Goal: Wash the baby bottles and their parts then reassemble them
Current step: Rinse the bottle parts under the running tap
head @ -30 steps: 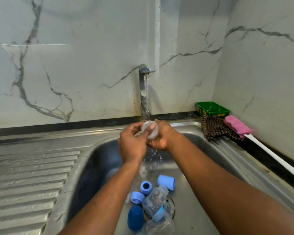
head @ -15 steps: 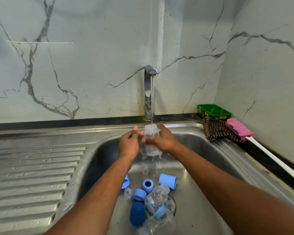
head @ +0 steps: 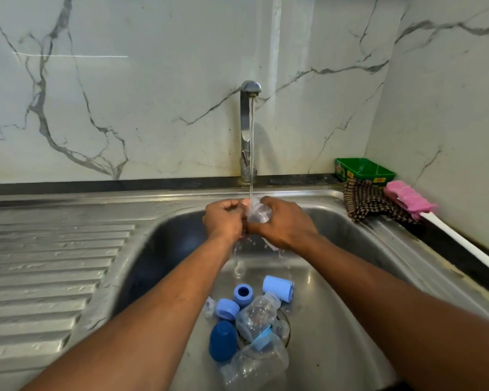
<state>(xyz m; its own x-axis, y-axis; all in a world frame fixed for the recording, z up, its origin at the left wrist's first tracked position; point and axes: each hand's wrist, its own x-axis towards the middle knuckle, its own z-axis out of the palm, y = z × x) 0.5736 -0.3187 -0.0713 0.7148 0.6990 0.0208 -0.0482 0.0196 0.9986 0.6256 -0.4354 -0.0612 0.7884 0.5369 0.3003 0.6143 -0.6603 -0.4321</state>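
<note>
Under the running tap (head: 250, 91), both hands hold a clear bottle part (head: 259, 212) in the water stream. My right hand (head: 284, 224) grips it from the right and my left hand (head: 223, 221) curls against its left side. Down in the steel sink (head: 164, 238), near the drain, lie two clear baby bottles (head: 257, 313) (head: 254, 365), a dark blue cap (head: 222, 341), light blue rings and caps (head: 243, 294) (head: 278, 287) (head: 227, 309), and a small clear teat (head: 208, 306).
A ribbed steel draining board (head: 45, 272) stretches to the left. At the back right stand a green tub (head: 364, 169), a checked cloth (head: 370, 203) and a pink-headed bottle brush (head: 407, 197) with a long white handle. Marble walls close in behind and to the right.
The hands turned the clear part under the stream, and the left fingers have curled in closer to it. The camera shifted a little, so the tap sits further right.
</note>
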